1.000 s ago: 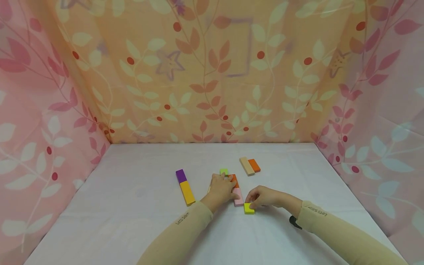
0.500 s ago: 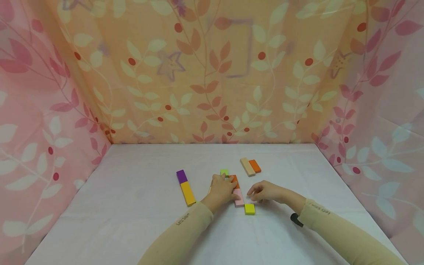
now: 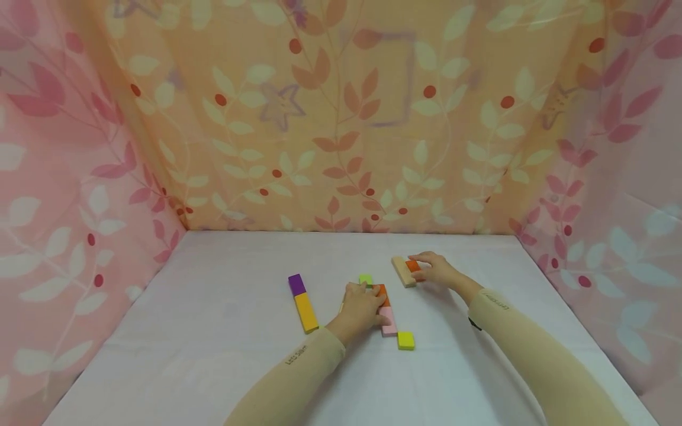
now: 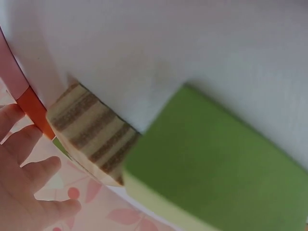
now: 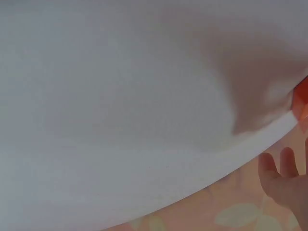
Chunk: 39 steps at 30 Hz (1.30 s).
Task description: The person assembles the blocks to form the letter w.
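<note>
My left hand [image 3: 362, 309] lies over a group of small flat wooden blocks, fingers spread. Its fingertips are at a red-orange block [image 3: 384, 294], its thumb at a pink block [image 3: 389, 322]. A light green block [image 3: 365, 279] shows beyond the fingers. Near the wrist, the left wrist view shows a striped wood block [image 4: 94, 134] and a green block [image 4: 216, 163]; the hand hides much of this group from above. My right hand [image 3: 438, 270] is at an orange block [image 3: 413, 266], thumb and fingers on either side, contact unclear. A plain wood block [image 3: 403, 272] lies alongside.
A yellow block [image 3: 406, 341] lies off the pink block's near corner. To the left, a purple block [image 3: 297, 285] and an amber block [image 3: 306, 313] stand end to end. Patterned cloth walls [image 3: 341, 118] enclose the white table [image 3: 240, 355] on three sides.
My right hand has let go of the yellow block and moved away across the table to the orange block. The yellow block stays by the pink one. My left hand keeps its place.
</note>
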Motion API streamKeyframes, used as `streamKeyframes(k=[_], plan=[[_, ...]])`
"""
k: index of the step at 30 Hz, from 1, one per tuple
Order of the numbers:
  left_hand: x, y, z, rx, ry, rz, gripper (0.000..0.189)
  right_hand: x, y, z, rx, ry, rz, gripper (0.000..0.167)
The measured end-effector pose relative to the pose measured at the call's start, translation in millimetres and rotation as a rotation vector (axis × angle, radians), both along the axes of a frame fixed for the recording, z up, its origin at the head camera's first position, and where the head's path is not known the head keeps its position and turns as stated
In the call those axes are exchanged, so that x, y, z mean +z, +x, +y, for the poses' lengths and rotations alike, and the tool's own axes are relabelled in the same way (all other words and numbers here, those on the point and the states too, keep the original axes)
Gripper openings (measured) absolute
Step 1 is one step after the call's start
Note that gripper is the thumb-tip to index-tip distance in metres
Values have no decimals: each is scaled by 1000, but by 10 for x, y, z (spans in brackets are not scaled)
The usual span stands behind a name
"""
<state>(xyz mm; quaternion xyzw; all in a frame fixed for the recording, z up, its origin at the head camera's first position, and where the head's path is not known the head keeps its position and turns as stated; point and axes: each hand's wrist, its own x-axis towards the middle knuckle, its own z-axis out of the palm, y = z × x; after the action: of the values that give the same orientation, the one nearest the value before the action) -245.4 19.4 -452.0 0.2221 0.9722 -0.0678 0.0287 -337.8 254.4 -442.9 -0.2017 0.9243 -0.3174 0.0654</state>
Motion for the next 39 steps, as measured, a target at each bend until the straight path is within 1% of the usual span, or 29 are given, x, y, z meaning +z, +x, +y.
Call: streamKeyframes(k=[5, 8, 10, 14, 17, 22, 26, 30, 34, 39], plan=[[-17, 20, 9, -9, -4, 4, 65, -25, -177, 0, 35, 161, -74, 72], [-12, 34, 13, -16, -21, 17, 65, -21, -239, -28, 51, 227, -137, 79], [-12, 42, 17, -21, -19, 13, 65, -15, -269, -48, 62, 264, -167, 82], [-21, 51, 33, -36, -18, 23, 65, 0, -317, -63, 50, 294, -251, 84], [-23, 55, 42, -40, -31, 33, 66, 3, -360, -56, 62, 305, -298, 86], [-22, 59, 45, -34, -45, 43, 67, 47, -387, -85, 90, 329, -322, 84], [-34, 48, 41, -22, -30, 33, 67, 79, -378, -123, 80, 278, -312, 79], [-36, 33, 34, -10, -2, 4, 66, 90, -361, -157, 32, 211, -287, 74], [-40, 17, 21, 4, 14, -15, 66, 83, -336, -188, -3, 183, -219, 73], [-34, 3, 11, 26, 15, -27, 66, 40, -282, -198, -51, 167, -80, 74]])
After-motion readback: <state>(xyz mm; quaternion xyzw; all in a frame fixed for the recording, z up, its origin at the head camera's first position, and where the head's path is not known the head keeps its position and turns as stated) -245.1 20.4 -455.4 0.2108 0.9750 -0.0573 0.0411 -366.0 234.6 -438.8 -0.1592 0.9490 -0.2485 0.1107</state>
